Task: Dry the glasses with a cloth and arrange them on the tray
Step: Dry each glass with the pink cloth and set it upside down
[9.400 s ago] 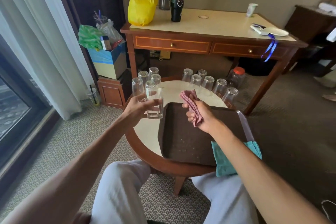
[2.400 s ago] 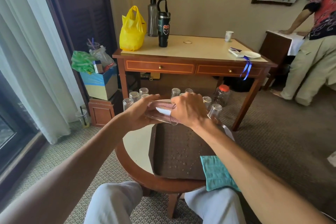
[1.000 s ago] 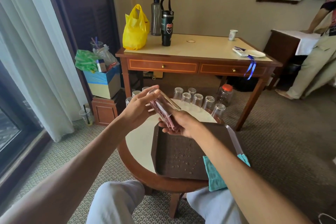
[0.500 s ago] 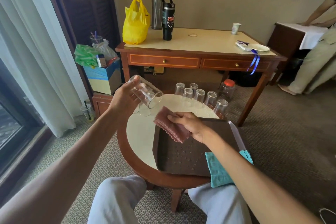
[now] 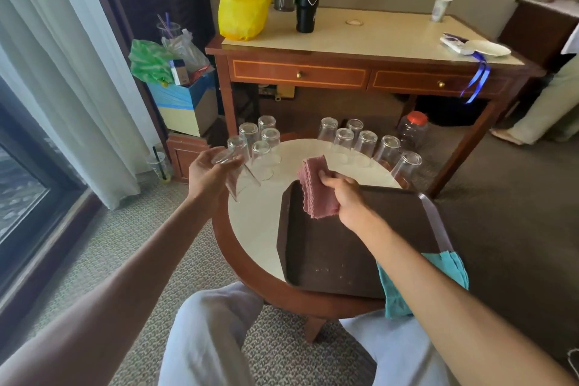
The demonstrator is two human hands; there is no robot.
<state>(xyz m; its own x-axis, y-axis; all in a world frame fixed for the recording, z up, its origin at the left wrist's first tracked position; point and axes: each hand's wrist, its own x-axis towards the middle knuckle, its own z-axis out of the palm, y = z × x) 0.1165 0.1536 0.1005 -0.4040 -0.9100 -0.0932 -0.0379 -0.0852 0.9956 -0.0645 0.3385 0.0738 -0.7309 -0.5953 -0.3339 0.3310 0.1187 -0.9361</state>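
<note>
Your left hand (image 5: 206, 174) curls round one tilted glass (image 5: 238, 178) above the bench's (image 5: 260, 222) left edge, while your right hand (image 5: 344, 197) grips the folded cloth (image 5: 315, 189) over the tray's (image 5: 329, 254) far left corner. No glass stands on the tray, and the other glasses (image 5: 365, 142) wait upturned along the bench's far edge, so nearly everything remains.

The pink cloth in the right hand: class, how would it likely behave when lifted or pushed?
The pink cloth probably flops: its folded lower end hangs below the right hand. Its ribbed weave likely resists slipping. It looks thin, so probably light.
</note>
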